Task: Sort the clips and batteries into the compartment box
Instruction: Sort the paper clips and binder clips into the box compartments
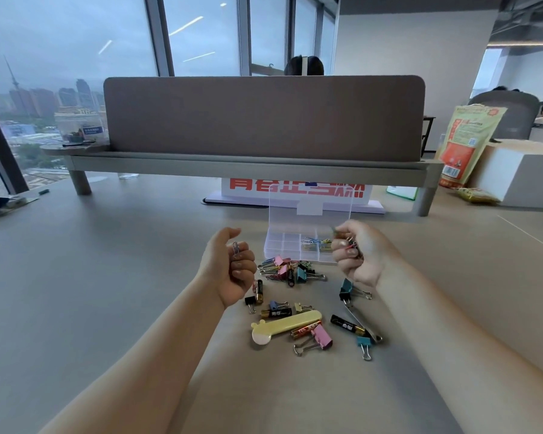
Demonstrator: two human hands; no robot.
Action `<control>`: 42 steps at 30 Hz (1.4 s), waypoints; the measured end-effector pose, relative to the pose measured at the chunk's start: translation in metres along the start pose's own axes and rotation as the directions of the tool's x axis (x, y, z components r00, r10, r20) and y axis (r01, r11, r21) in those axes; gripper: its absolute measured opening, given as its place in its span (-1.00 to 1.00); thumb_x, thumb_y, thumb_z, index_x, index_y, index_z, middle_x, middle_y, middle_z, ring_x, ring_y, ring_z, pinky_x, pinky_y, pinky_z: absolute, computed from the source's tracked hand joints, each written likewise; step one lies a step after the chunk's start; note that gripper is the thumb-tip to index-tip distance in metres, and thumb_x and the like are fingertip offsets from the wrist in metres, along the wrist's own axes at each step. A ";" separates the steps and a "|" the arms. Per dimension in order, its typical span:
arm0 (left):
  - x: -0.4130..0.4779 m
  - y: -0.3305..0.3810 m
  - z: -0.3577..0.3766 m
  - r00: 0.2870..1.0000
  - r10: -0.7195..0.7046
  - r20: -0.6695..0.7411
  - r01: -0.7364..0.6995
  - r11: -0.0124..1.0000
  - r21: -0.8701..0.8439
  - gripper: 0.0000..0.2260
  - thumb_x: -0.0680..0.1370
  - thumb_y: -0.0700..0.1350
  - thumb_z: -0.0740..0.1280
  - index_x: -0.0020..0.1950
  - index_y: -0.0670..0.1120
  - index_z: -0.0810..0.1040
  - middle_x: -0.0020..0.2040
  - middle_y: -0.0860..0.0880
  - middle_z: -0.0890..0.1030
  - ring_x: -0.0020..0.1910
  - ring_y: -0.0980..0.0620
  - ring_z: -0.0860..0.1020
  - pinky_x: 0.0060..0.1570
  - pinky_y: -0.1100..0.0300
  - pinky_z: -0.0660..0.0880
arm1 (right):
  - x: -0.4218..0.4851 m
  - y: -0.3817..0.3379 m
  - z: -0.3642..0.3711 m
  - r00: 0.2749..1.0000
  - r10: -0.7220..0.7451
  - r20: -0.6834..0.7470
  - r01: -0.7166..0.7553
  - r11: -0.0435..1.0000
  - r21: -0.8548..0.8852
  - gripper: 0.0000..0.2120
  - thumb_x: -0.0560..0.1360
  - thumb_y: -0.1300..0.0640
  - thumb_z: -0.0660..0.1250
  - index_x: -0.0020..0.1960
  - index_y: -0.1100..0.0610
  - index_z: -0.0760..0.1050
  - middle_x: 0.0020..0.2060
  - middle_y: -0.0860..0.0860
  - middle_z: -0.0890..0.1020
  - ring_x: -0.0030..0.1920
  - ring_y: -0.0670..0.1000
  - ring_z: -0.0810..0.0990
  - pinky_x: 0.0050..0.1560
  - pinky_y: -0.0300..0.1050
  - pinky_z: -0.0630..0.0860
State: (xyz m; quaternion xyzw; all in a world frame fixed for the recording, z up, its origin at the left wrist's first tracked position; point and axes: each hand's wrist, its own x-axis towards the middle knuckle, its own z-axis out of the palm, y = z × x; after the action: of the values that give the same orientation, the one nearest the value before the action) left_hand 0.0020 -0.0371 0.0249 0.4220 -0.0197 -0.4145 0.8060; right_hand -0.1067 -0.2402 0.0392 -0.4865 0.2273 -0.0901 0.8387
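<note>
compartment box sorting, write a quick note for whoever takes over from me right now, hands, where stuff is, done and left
Left hand: raised, closed on one paper clip.
Right hand: closed on a small bunch of clips, beside the compartment box.
Box: lid open; coloured paper clips lie in its right-hand compartments, the left ones look empty.
Done: some paper clips sorted.
Left: binder clips and batteries are scattered on the table, with a yellow case among them.
</note>
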 end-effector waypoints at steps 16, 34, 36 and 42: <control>0.000 -0.004 0.005 0.996 -0.020 -0.089 0.020 1.000 -0.004 -0.67 0.58 -0.18 0.17 -0.39 -0.09 0.24 -0.35 -0.13 0.54 -0.66 0.20 0.31 -0.76 0.44 0.15 | 0.004 0.009 0.001 0.997 -0.049 -0.052 0.049 0.999 0.000 -0.84 0.52 0.20 0.29 -0.19 0.17 0.35 -0.40 0.02 0.37 -0.63 -0.17 0.31 -0.73 -0.42 0.11; -0.006 -0.012 0.012 0.881 0.464 0.094 -0.229 0.244 0.942 -0.78 0.57 0.02 0.28 -0.11 -0.06 0.65 -0.46 -0.03 0.46 -0.51 0.09 0.31 -0.46 0.26 0.30 | -0.004 0.024 0.017 0.936 -0.325 0.133 0.262 0.396 -0.880 -0.82 0.50 0.06 0.37 0.01 0.13 0.64 -0.27 -0.15 0.60 -0.32 -0.20 0.45 -0.39 -0.43 0.32; -0.004 -0.014 0.010 0.860 0.483 0.166 -0.223 0.063 0.973 -0.83 0.53 0.01 0.34 -0.08 -0.05 0.66 -0.31 -0.04 0.58 -0.39 0.09 0.44 -0.32 0.21 0.42 | -0.003 0.027 0.020 0.929 -0.324 0.178 0.267 0.255 -0.929 -0.83 0.51 0.07 0.36 0.03 0.11 0.65 -0.09 -0.05 0.65 -0.19 -0.17 0.51 -0.22 -0.34 0.38; -0.006 -0.016 0.011 0.859 0.474 0.192 -0.120 -0.178 0.977 -0.88 0.45 0.04 0.43 -0.07 0.05 0.64 -0.11 -0.04 0.61 -0.30 0.05 0.47 -0.47 0.27 0.27 | -0.002 0.026 0.018 0.930 -0.333 0.155 0.234 0.211 -0.949 -0.75 0.51 0.02 0.34 -0.16 0.19 0.64 -0.32 0.07 0.61 -0.32 0.02 0.50 -0.26 -0.14 0.42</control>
State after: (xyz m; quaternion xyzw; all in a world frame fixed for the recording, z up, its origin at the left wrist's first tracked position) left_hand -0.0162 -0.0451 0.0229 0.8999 -0.3169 -0.0053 0.2996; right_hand -0.1021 -0.2124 0.0252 -0.9199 0.1768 -0.1065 0.3336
